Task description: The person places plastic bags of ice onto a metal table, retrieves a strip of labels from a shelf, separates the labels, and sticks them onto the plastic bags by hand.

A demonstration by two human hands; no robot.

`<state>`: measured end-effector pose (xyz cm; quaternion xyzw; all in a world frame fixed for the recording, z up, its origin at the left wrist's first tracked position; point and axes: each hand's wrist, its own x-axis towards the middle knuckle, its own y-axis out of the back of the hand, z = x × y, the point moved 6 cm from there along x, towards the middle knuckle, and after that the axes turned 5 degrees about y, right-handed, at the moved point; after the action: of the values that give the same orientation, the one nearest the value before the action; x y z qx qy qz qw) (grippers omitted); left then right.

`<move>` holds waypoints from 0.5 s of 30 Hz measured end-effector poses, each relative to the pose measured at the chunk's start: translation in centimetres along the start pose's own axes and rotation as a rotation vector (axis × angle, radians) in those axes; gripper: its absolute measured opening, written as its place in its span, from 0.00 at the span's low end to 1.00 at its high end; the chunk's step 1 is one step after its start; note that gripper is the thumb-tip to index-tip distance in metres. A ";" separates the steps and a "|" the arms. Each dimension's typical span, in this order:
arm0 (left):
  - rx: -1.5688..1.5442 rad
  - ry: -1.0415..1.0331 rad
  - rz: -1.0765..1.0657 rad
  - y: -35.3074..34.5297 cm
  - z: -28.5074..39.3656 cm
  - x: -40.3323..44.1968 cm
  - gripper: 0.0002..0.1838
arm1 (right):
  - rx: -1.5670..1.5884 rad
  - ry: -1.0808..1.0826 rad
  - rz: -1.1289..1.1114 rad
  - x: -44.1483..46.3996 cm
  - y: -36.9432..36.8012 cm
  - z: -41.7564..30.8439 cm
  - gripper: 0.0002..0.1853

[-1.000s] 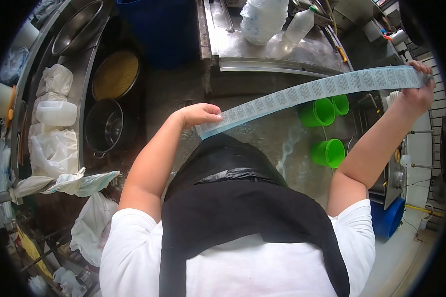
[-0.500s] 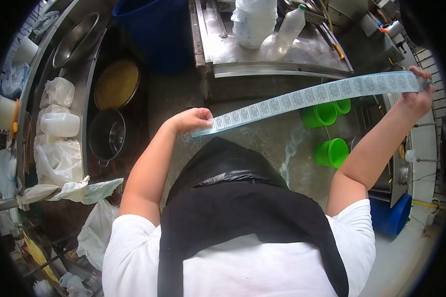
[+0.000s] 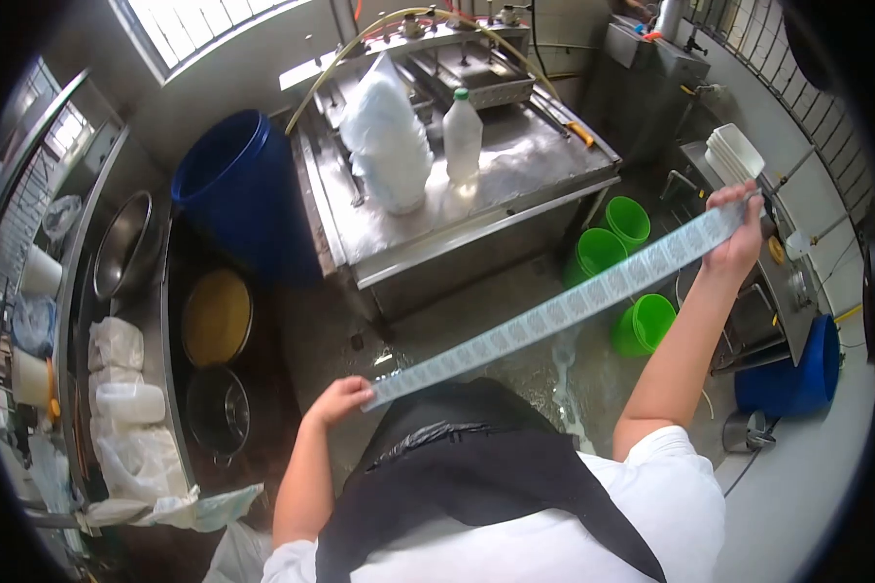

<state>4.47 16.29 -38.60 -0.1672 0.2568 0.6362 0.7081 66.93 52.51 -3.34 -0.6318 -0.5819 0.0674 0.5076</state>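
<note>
A long strip of printed labels (image 3: 554, 309), pale blue with small dark text blocks, stretches slantwise between my two hands. My left hand (image 3: 343, 399) pinches its lower end, close to the black apron (image 3: 457, 471) I wear. Up at the right, my right hand (image 3: 736, 233) is closed around the other end with the arm extended. The strip hangs in the air and looks taut, with only a slight bend. Behind it is the wet floor, and it passes in front of one green bucket (image 3: 598, 255).
A steel table (image 3: 515, 199) ahead bears a stack wrapped in plastic (image 3: 389, 146) and a green-capped bottle (image 3: 463, 136). Left of it stands a blue barrel (image 3: 233, 194). Shelving with white bags (image 3: 126, 437) lines the left; another blue barrel (image 3: 792, 374) is at right.
The view has tilted up and shifted, showing more of the table and window. Both hands appear lower in view, still holding the strip, which now slopes more steeply.
</note>
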 end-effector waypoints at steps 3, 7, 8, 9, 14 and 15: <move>-0.090 0.112 0.122 -0.8 -0.7 -0.1 0.13 | 0.122 -0.120 0.058 0.6 3.9 1.7 0.18; -0.032 0.192 0.344 -0.6 -0.7 1.8 0.15 | 0.144 -0.202 -0.095 0.0 -1.1 5.6 0.17; -0.032 0.198 0.343 -0.6 -1.9 2.9 0.15 | 0.137 -0.228 -0.097 -0.5 -2.7 6.9 0.17; 0.163 0.144 0.498 0.3 -3.3 4.1 0.18 | 0.118 -0.257 -0.151 -1.2 -4.6 8.4 0.17; 0.314 0.059 0.554 -1.3 6.8 5.7 0.27 | -0.130 -0.643 -0.542 -11.4 -12.9 19.8 0.19; 0.244 0.064 0.463 -1.7 8.7 6.5 0.25 | -0.167 -0.903 -0.587 -15.1 -13.3 22.7 0.17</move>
<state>7.84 26.31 -35.45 -0.0374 0.3852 0.7399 0.5502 38.00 50.56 -12.18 -0.3892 -0.8973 0.1410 0.1530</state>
